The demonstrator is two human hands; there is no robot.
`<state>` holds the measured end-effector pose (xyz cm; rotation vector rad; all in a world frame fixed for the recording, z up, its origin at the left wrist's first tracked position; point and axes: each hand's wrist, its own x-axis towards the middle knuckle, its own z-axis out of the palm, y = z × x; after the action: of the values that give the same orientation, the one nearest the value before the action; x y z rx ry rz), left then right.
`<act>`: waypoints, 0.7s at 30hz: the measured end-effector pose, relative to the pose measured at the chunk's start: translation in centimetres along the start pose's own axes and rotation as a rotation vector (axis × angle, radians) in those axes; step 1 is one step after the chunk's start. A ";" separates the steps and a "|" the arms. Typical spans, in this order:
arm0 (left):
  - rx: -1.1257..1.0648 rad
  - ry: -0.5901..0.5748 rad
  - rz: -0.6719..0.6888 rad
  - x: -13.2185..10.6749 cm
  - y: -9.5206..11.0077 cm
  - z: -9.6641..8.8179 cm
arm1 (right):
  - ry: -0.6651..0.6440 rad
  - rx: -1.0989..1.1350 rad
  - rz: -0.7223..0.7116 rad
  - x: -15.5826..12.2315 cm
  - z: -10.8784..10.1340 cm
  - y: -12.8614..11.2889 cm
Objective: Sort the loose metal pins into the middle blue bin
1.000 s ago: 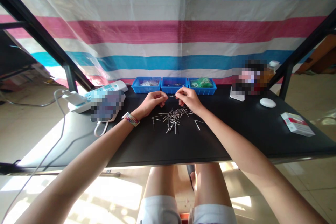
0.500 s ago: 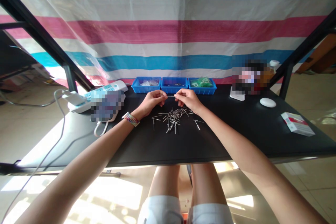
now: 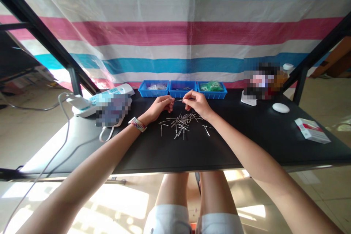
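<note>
Over the far middle of the black table point(image 3: 246, 146), my left hand point(image 3: 160, 105) and my right hand point(image 3: 196, 103) face each other a little apart. The right hand's fingers pinch a thin metal pin point(image 3: 179, 100) whose free end points toward the left hand. The left hand's fingers are curled in a pinch; what they hold is too small to make out. Just below both hands lies a loose pile of several metal pins point(image 3: 182, 122). A beaded band sits on my left wrist.
Three blue bins point(image 3: 182, 89) line the table's back edge, the right one with green parts. A white phone-like device point(image 3: 109, 97) with a cord lies at left. At right sit a white oval object point(image 3: 280, 108) and a red-and-white box point(image 3: 312, 134). A striped tarp hangs behind.
My hands have stayed nearly in place with the pin between them; the left fingertips have drawn slightly away from the pin's end. The view shifted a little.
</note>
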<state>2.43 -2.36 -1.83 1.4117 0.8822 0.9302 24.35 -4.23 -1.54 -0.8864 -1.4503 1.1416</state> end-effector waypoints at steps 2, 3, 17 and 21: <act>-0.005 -0.004 -0.001 0.0 0.0 0.0 | 0.001 0.001 -0.009 0.0 0.0 0.0; -0.003 -0.006 -0.003 0.1 -0.1 0.0 | 0.002 -0.001 -0.011 0.0 0.0 0.0; 0.013 0.004 0.024 -0.1 0.3 0.2 | 0.018 0.012 0.059 0.2 -0.3 0.5; 0.022 -0.007 0.035 -0.2 0.3 0.2 | 0.021 0.037 0.082 0.1 -0.2 0.3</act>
<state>2.55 -2.64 -1.54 1.4523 0.8672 0.9443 24.55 -3.96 -1.83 -0.9363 -1.3822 1.2130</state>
